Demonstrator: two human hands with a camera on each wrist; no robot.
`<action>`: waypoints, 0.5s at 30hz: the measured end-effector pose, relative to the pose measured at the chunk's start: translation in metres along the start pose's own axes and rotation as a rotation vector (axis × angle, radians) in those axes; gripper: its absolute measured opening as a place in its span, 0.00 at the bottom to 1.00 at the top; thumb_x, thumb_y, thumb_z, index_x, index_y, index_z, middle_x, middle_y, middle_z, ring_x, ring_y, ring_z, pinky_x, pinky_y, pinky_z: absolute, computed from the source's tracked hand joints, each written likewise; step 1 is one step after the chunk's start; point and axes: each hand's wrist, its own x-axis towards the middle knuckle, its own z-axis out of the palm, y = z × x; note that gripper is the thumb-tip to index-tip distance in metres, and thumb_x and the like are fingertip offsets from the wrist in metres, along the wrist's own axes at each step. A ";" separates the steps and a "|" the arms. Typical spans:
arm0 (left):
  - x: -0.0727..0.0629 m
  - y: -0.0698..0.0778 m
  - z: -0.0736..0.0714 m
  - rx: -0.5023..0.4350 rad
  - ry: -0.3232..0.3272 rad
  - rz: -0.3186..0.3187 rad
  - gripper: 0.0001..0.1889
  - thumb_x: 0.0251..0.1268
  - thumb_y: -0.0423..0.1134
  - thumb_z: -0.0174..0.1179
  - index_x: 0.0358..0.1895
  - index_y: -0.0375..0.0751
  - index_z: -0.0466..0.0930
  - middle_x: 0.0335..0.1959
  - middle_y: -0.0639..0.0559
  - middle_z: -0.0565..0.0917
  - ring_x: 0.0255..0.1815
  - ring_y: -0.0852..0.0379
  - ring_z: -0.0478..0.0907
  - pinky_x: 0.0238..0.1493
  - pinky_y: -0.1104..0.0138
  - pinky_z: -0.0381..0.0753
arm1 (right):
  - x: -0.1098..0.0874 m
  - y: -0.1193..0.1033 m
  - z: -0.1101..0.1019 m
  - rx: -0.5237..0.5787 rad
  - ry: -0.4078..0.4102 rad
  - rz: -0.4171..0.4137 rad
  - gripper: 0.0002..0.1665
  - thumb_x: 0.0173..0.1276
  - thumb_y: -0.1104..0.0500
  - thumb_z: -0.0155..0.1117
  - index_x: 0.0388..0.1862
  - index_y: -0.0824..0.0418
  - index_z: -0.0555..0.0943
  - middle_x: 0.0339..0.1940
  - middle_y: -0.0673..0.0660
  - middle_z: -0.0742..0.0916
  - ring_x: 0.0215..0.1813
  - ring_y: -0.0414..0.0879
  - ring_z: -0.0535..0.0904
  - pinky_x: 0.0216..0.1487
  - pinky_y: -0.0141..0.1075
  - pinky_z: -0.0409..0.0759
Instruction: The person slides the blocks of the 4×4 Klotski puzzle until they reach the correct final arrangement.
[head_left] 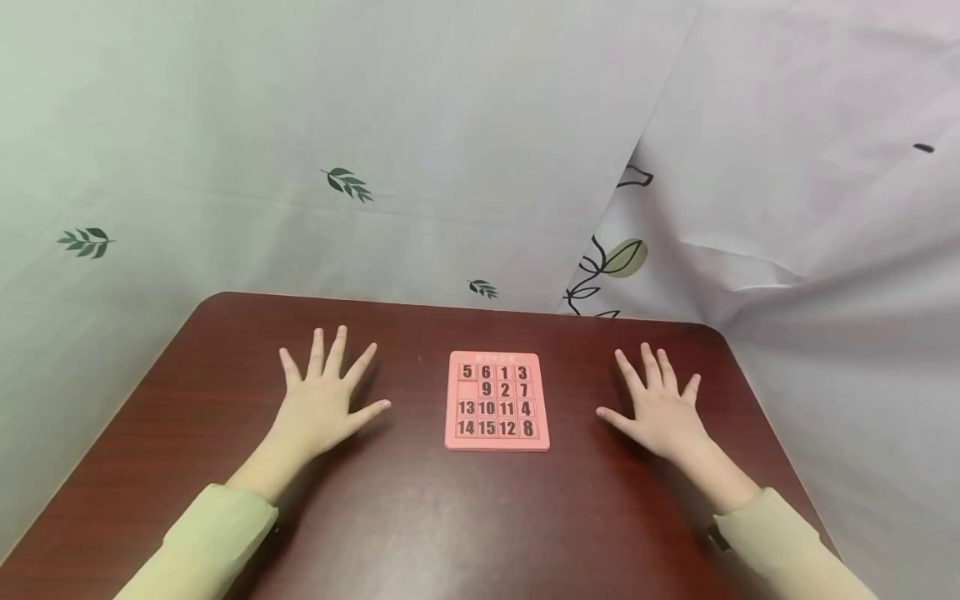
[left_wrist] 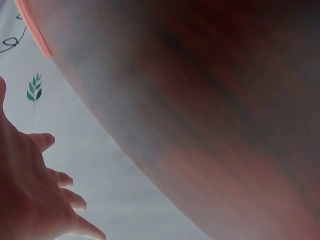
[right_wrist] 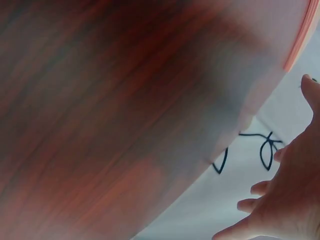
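Observation:
A pink number slide puzzle point(head_left: 498, 401) lies flat near the middle of the table, its black-numbered tiles facing up. The vacant slot is at the left of its second row, beside the 9. To the puzzle's left, my left hand point(head_left: 318, 408) is spread palm down over the table, fingers fanned and holding nothing. My right hand point(head_left: 663, 412) is spread the same way on the other side, thumb toward the puzzle. In the left wrist view the puzzle's edge point(left_wrist: 35, 30) shows at the top left corner; in the right wrist view its edge point(right_wrist: 301, 37) shows at the top right.
The dark red-brown wooden table point(head_left: 420, 517) has rounded far corners. Behind it hangs a pale cloth point(head_left: 450, 150) with printed green leaves, and more creased cloth point(head_left: 847, 250) drapes along the right side.

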 end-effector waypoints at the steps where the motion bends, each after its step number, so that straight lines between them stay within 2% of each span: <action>1: 0.002 0.001 0.001 0.000 0.008 0.014 0.49 0.67 0.73 0.58 0.85 0.53 0.59 0.87 0.29 0.49 0.86 0.21 0.41 0.73 0.15 0.38 | 0.001 -0.003 0.001 -0.002 0.001 -0.007 0.60 0.69 0.28 0.65 0.89 0.53 0.53 0.87 0.74 0.54 0.86 0.76 0.47 0.71 0.89 0.41; 7: 0.013 0.013 0.010 -0.017 0.030 0.099 0.49 0.66 0.71 0.61 0.85 0.51 0.61 0.87 0.30 0.52 0.87 0.24 0.43 0.77 0.19 0.42 | 0.008 -0.020 0.007 -0.018 0.038 -0.069 0.57 0.69 0.30 0.66 0.88 0.53 0.57 0.87 0.73 0.57 0.87 0.72 0.50 0.78 0.83 0.45; 15: 0.026 0.030 0.019 0.008 0.008 0.193 0.49 0.65 0.72 0.61 0.84 0.50 0.63 0.87 0.31 0.54 0.88 0.26 0.46 0.79 0.22 0.45 | 0.019 -0.049 0.015 -0.020 0.067 -0.167 0.57 0.69 0.31 0.67 0.87 0.55 0.60 0.86 0.73 0.60 0.87 0.71 0.55 0.83 0.73 0.52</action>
